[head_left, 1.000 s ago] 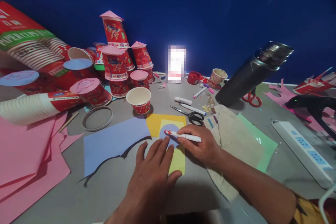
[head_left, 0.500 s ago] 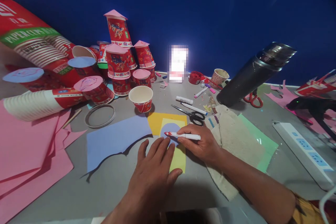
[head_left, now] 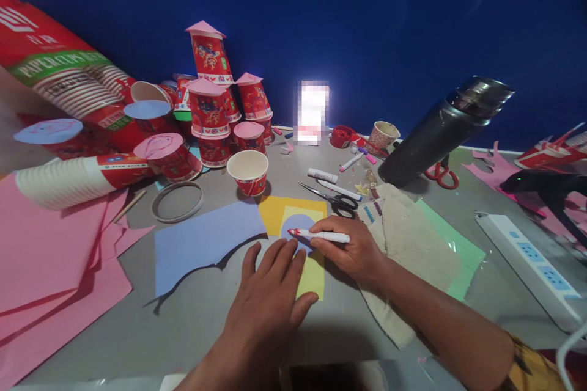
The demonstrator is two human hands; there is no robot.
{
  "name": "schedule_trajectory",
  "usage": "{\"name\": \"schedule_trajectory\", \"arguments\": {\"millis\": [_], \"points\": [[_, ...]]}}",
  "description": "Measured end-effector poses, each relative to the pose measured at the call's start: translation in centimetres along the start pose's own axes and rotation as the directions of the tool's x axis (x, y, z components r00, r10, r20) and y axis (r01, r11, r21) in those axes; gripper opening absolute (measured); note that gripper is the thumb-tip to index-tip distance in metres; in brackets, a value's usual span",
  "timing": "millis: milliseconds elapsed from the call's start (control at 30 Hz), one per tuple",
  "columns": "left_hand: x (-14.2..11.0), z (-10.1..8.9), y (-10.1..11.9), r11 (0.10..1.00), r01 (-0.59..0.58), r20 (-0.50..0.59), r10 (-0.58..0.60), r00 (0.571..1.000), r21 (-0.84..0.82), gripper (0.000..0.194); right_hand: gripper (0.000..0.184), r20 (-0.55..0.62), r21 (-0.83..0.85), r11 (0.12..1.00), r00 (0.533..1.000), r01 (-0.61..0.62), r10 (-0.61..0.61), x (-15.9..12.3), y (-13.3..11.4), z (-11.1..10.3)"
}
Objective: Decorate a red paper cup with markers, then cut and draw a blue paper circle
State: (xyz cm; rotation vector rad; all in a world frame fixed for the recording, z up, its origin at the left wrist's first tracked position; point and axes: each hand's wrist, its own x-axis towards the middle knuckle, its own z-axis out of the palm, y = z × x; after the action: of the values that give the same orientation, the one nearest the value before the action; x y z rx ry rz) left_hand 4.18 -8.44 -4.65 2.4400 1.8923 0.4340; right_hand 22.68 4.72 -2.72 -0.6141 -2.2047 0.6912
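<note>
Between thumb and fingers, my right hand (head_left: 349,248) grips a white marker (head_left: 331,236) with a red tip. The tip is over a round blue paper piece (head_left: 299,223), partly hidden by my hands. That piece lies on a yellow paper sheet (head_left: 312,284), which overlaps an orange sheet (head_left: 269,214). My left hand (head_left: 270,293) lies flat, fingers spread, its fingertips at the lower edge of the blue piece. A larger blue sheet (head_left: 202,241) with a scalloped edge is to its left. Just beyond my right hand are black-handled scissors (head_left: 337,201).
Stacked red paper cups (head_left: 208,110) with pink tops stand at the back left. A paper cup (head_left: 248,172) and a tape ring (head_left: 177,201) sit nearer. Pink sheets (head_left: 50,238) cover the left side. To the right are a cloth (head_left: 413,250), black flask (head_left: 440,134) and power strip (head_left: 527,263).
The view has shifted slightly, so the items on the left appear a little further right. Both hands and the marker stay in nearly the same place.
</note>
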Motion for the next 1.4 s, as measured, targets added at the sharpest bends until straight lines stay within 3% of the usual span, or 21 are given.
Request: {"name": "schedule_trajectory", "arguments": {"millis": [567, 733, 900, 1400], "points": [[0.2, -0.5, 0.31, 0.999, 0.025, 0.038, -0.023, 0.999, -0.04, 0.052, 0.016, -0.014, -0.004, 1.0, 1.0, -0.005, 0.005, -0.06, 0.04, 0.11], [0.19, -0.42, 0.3, 0.999, 0.022, 0.034, -0.02, 0.999, -0.034, 0.05, 0.016, 0.028, 0.005, 1.0, 0.999, -0.018, 0.018, 0.11, -0.12, 0.08], [0.04, -0.32, 0.14, 0.999, 0.025, 0.028, -0.024, 0.999, -0.026, 0.047, 0.016, -0.03, -0.009, 0.999, 0.999, -0.032, 0.032, -0.12, -0.02, 0.05], [-0.1, -0.19, 0.08, 1.0, 0.011, 0.018, -0.011, 1.0, -0.025, 0.05, 0.014, -0.007, -0.073, 0.996, 0.999, 0.041, -0.042, -0.07, -0.13, 0.04]]}}
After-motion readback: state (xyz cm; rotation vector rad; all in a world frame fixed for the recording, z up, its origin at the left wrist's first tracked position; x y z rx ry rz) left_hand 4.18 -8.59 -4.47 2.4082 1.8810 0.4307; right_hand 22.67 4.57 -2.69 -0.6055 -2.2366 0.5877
